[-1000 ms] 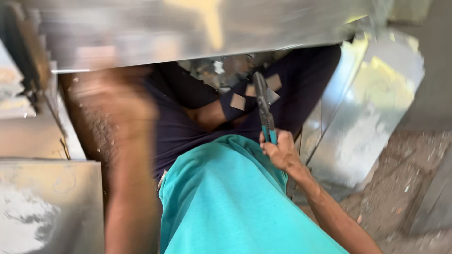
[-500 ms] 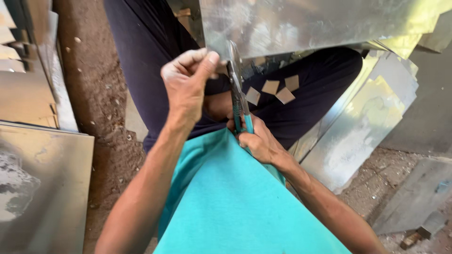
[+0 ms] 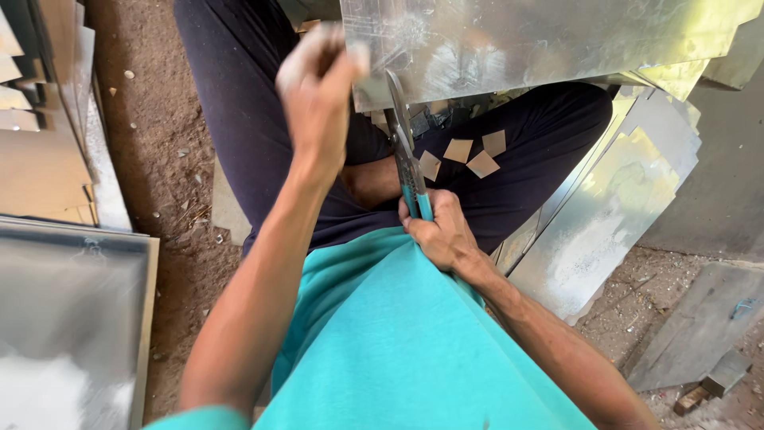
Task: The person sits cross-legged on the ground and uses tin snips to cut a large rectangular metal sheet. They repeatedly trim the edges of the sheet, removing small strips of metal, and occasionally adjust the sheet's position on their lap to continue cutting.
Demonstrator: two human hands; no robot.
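The right hand (image 3: 446,235) is clenched around the teal handles of the snips (image 3: 407,159), low over the lap. The blades point far and up, meeting the near edge of the metal sheet (image 3: 517,40), which lies across the knees at the far side. The left hand (image 3: 318,87) is raised at the sheet's left corner, blurred, its fingers curled in; whether they pinch the sheet's edge I cannot tell. Three small square offcuts (image 3: 469,155) lie on the dark trousers just right of the snips. More sheets (image 3: 605,215) lean at the right, and a stack (image 3: 48,143) stands at the left over the dirt floor (image 3: 151,119). A flat sheet (image 3: 72,318) lies near left.
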